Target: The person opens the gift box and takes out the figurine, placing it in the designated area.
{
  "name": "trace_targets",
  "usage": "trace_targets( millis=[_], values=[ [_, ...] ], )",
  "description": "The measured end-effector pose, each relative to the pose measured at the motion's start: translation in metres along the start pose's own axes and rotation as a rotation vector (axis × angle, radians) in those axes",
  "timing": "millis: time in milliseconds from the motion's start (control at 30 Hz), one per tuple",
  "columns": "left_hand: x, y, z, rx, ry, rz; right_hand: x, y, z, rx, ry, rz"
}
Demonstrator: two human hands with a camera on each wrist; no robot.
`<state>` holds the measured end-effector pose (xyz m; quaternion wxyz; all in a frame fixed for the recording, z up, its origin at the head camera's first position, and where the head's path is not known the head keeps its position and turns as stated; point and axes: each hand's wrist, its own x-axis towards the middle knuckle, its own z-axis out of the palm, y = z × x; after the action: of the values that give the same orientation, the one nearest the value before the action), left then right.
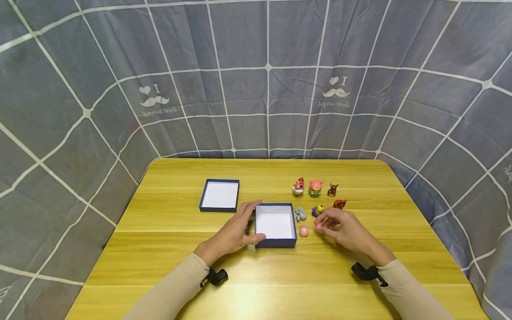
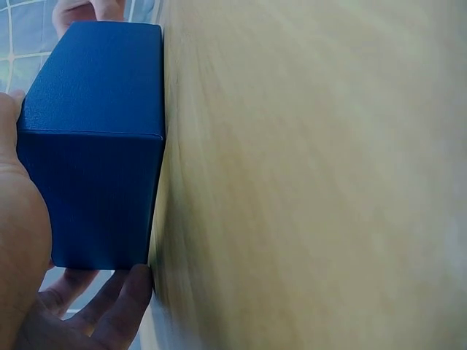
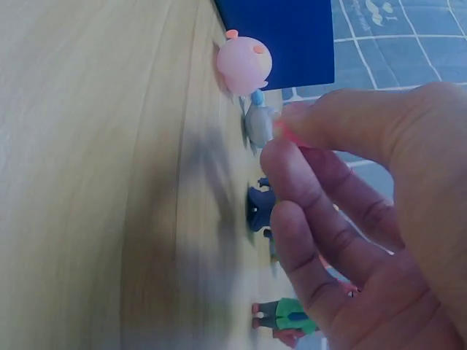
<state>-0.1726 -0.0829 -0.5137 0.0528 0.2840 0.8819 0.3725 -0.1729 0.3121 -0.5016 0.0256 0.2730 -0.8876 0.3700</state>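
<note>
A blue box [image 1: 276,243] with a white inside stands on the table, its top uncovered. My left hand [image 1: 238,229] grips the box by its left side, thumb at the near corner and fingers at the far one. In the left wrist view, the box's blue walls [image 2: 87,189] sit between thumb and fingers. My right hand [image 1: 345,227] pinches a small pink object [image 1: 318,226] between thumb and index finger; mostly hidden, its kind I cannot tell. Beside the box are a round pink figurine [image 1: 303,230] and a grey-blue figurine [image 1: 301,214]. A yellow-and-blue figurine [image 1: 317,210] is just beyond the right fingertips.
The blue-rimmed lid [image 1: 219,210] lies white side up, left of the box. Behind the right hand is a reddish-brown figurine [image 1: 340,204]. Farther back stand a red-and-white figurine [image 1: 298,187], a pink pig figurine [image 1: 315,188] in green and a brown animal figurine [image 1: 332,190].
</note>
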Motion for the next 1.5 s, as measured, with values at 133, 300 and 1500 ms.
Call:
trace_targets(
  millis=[133,300,1500],
  values=[
    [0.001,0.000,0.000,0.002,0.000,0.001,-0.001,0.001,-0.001,-0.015,-0.013,0.031],
    [0.001,0.000,0.000,0.005,0.005,0.007,-0.001,0.004,-0.001,-0.025,-0.023,0.057],
    [0.000,-0.002,0.003,-0.022,0.000,0.011,-0.010,0.012,-0.001,-0.049,-0.047,0.101]
  ],
)
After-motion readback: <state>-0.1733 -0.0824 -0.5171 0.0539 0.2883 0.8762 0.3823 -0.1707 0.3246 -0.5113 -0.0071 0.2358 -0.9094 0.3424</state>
